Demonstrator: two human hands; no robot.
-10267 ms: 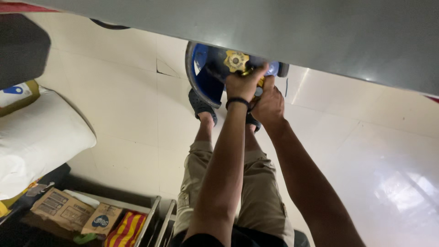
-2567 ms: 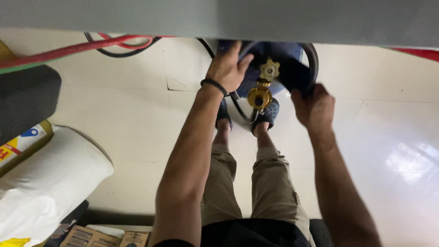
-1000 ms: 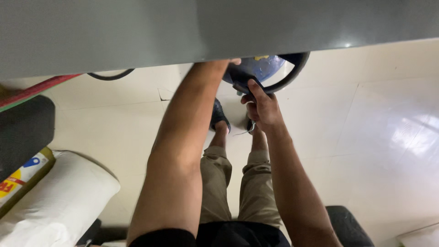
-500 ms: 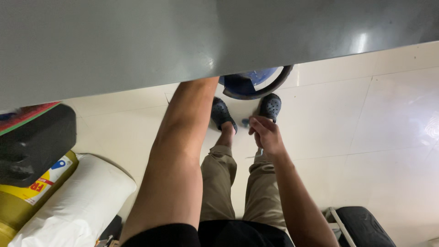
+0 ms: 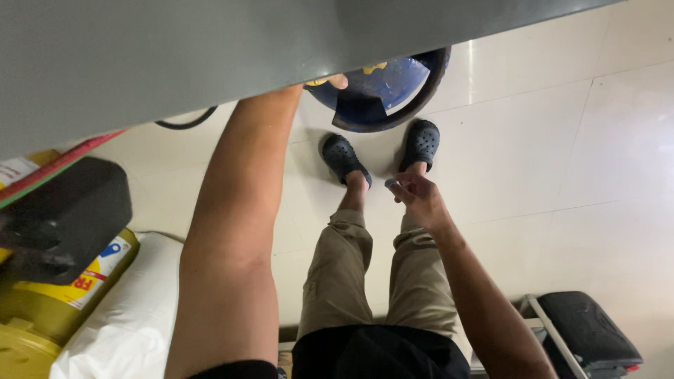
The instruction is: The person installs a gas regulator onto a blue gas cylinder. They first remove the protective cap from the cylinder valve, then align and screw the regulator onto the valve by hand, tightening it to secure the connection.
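Observation:
A blue gas cylinder (image 5: pixel 393 88) with a dark ring collar stands on the floor just beyond my dark clogs (image 5: pixel 344 158). A grey counter slab (image 5: pixel 210 49) hides most of its top. My left arm reaches out to the cylinder. Only a fingertip of my left hand (image 5: pixel 337 81) shows at the slab's edge, touching the cylinder top. My right hand (image 5: pixel 415 198) hovers above my right knee, away from the cylinder, with its fingers pinched on a small grey piece (image 5: pixel 390 183).
To the left are a black case (image 5: pixel 67 217), a yellow canister (image 5: pixel 42 309) and a white sack (image 5: pixel 133 316). A black hose (image 5: pixel 186 125) lies on the tiled floor under the slab. A black seat on a metal frame (image 5: pixel 586 337) stands at the lower right.
My right hand has come off the cylinder's collar and drawn back toward my knees. The view has tilted, and the grey slab now covers the valve and my left hand.

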